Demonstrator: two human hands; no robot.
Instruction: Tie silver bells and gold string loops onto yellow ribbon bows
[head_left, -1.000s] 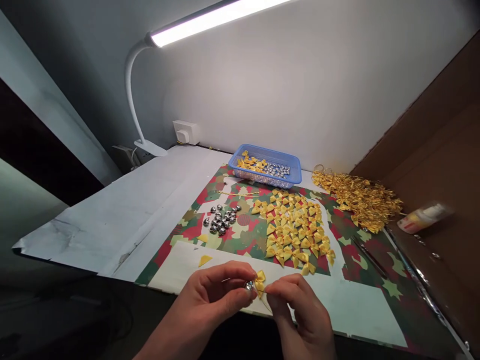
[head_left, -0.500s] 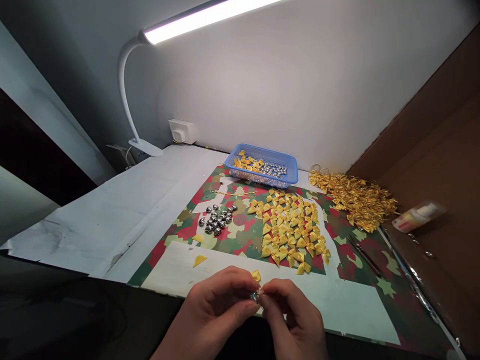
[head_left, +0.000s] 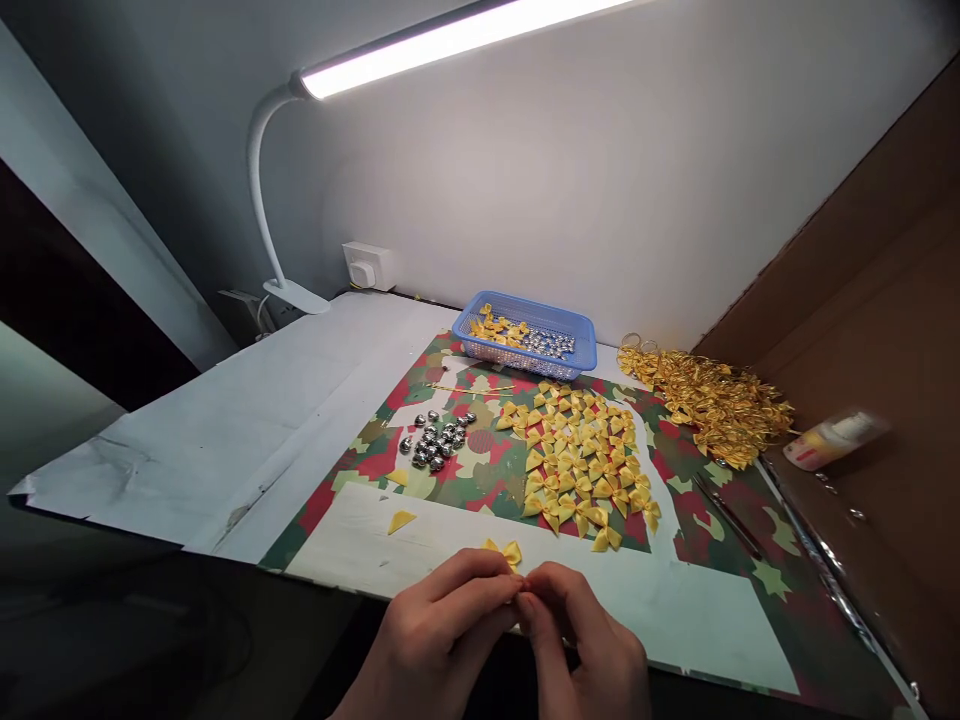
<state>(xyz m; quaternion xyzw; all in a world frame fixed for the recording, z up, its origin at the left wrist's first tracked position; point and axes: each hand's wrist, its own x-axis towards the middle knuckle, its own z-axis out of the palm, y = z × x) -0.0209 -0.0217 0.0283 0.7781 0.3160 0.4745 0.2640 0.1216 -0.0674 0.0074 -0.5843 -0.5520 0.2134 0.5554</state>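
Note:
My left hand (head_left: pixel 442 625) and my right hand (head_left: pixel 589 640) meet at the table's near edge, thumbs and forefingers pinched together. Their fingertips cover a small silver jingle bell that showed between them a moment ago. Just beyond the left fingers, a yellow ribbon bow (head_left: pixel 511 554) lies on the white strip, partly hidden by them. Ahead and left sits a cluster of silver bells (head_left: pixel 433 442). Rows of yellow bows (head_left: pixel 581 460) are spread on the camouflage-patterned sheet, beyond the right hand. Two yellow ribbon scraps (head_left: pixel 401 520) lie to the left.
A blue basket (head_left: pixel 525 300) with bows and bells stands against the wall. Gold corded bows (head_left: pixel 724 400) are heaped at the right. Dark tweezers (head_left: pixel 727 515) and a small bottle (head_left: pixel 832 440) lie there too. A white lamp (head_left: pixel 259 180) arches over the left side.
The left fingers have closed further over the silver bell, which was visible between both hands before. More of the yellow bow beyond them now shows. The view has shifted slightly.

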